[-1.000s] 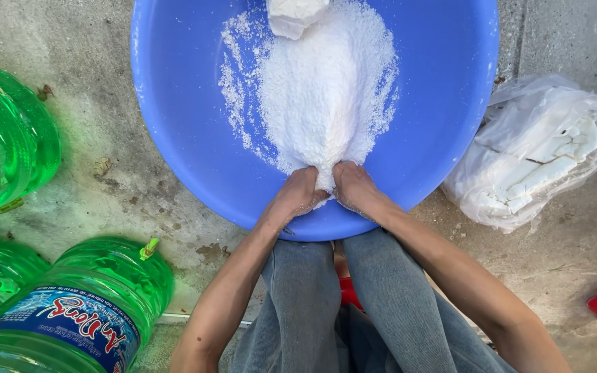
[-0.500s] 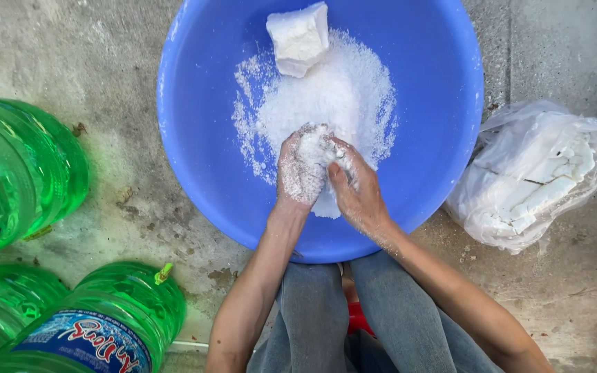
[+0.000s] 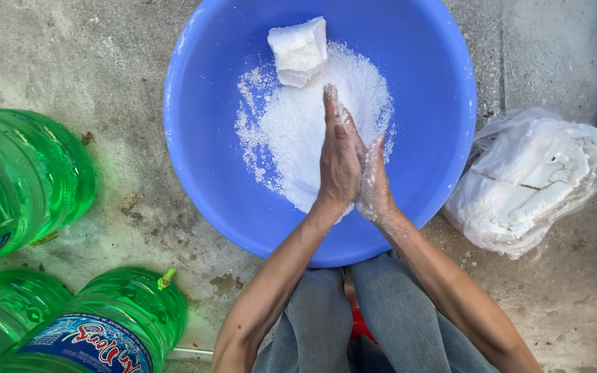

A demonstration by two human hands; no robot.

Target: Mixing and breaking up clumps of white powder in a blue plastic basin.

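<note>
White crumbled powder (image 3: 305, 131) heaped in the blue basin (image 3: 202, 173), one solid white block (image 3: 299, 50) uncrushed at its far side, left hand (image 3: 338, 162) and right hand (image 3: 373, 181) pressed palm to palm above it, bagged white blocks (image 3: 530, 181) right of the basin, green water jugs (image 3: 29, 179) left.

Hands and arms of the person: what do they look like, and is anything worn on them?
Both arms are bare, with no sleeves, gloves, watch or rings showing. The left hand and right hand are dusted with white powder, thickest on the right hand's fingers and wrist. Grey trousers cover the legs.
</note>
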